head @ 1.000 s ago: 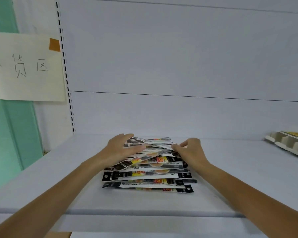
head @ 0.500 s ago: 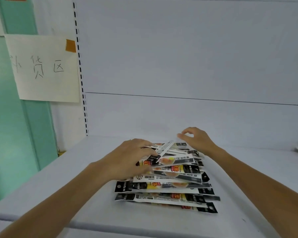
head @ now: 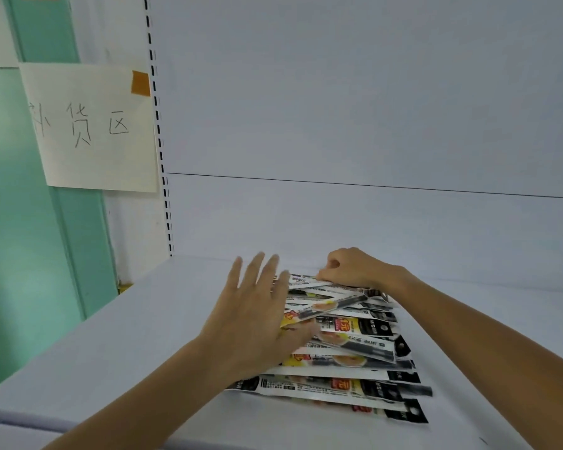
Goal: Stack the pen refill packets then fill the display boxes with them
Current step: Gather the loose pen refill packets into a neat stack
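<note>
A loose pile of long pen refill packets (head: 355,349), black, white and yellow, lies fanned out on the white shelf (head: 127,345). My left hand (head: 257,316) is spread flat with straight fingers over the pile's left ends, its thumb lying on the packets. My right hand (head: 351,267) is at the far end of the pile, fingers curled, pinching the top packet (head: 306,280) by its edge. No display box is in view.
The shelf's white back panel (head: 371,141) rises behind the pile. A slotted upright (head: 160,151) runs up the left side, beside a paper sign (head: 91,128) with handwritten characters taped to a green wall (head: 20,238).
The view has moved in closer and to the left. My left hand opened and lifted its fingers over the pile's left side. My right hand closed on the far top packet.
</note>
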### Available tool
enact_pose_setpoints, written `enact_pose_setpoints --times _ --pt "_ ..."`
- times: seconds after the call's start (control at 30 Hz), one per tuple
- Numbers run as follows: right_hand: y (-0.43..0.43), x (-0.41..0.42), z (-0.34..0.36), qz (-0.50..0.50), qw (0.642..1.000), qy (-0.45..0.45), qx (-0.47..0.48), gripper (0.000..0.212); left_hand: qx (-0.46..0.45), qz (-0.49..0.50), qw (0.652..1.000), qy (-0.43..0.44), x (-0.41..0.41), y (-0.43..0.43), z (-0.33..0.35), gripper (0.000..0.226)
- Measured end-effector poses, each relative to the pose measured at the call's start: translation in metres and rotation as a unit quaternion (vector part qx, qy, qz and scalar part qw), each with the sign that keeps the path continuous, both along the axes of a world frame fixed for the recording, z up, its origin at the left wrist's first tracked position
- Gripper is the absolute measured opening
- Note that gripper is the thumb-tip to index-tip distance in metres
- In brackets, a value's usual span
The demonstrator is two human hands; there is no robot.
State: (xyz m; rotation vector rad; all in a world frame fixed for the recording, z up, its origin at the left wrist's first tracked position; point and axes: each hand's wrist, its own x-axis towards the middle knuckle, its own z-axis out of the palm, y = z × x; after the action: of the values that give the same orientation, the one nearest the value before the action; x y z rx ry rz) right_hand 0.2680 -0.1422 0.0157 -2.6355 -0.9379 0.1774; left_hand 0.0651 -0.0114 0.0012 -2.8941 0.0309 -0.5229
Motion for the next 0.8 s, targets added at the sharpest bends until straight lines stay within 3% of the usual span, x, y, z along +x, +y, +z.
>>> enact_pose_setpoints --times 0.1,0.17,0.33,0.5,0.6,0.67,0.8 --pt "-0.001 0.003 -0.004 -0.012 0.999 0.045 -0.011 0.045 -0.115 -0.126 0.981 0.093 -0.013 -0.011 0.006 0.095" --pt "-0.001 0.003 -0.006 0.000 0.998 0.053 -0.027 0.044 -0.111 -0.160 0.974 0.118 -0.019 -0.018 0.004 0.091" --pt "-0.001 -0.008 0.004 0.069 0.993 0.101 -0.002 0.032 -0.002 -0.188 0.981 0.044 -0.003 -0.015 -0.013 0.060" --pt "-0.003 -0.021 0.012 0.077 0.995 0.059 -0.010 0.027 0.048 -0.186 0.979 -0.063 0.006 -0.015 -0.019 0.047" --pt "-0.002 -0.032 0.006 0.055 0.997 0.044 -0.007 0.044 0.104 -0.166 0.973 -0.123 0.005 -0.022 -0.020 0.049" --pt "0.002 -0.035 0.000 0.064 0.997 0.023 -0.036 0.041 0.121 -0.168 0.969 -0.138 0.006 -0.025 -0.018 0.054" --pt "0.003 -0.038 0.009 0.060 0.996 0.054 -0.042 0.039 0.092 -0.112 0.988 -0.051 0.010 -0.023 -0.016 0.091"
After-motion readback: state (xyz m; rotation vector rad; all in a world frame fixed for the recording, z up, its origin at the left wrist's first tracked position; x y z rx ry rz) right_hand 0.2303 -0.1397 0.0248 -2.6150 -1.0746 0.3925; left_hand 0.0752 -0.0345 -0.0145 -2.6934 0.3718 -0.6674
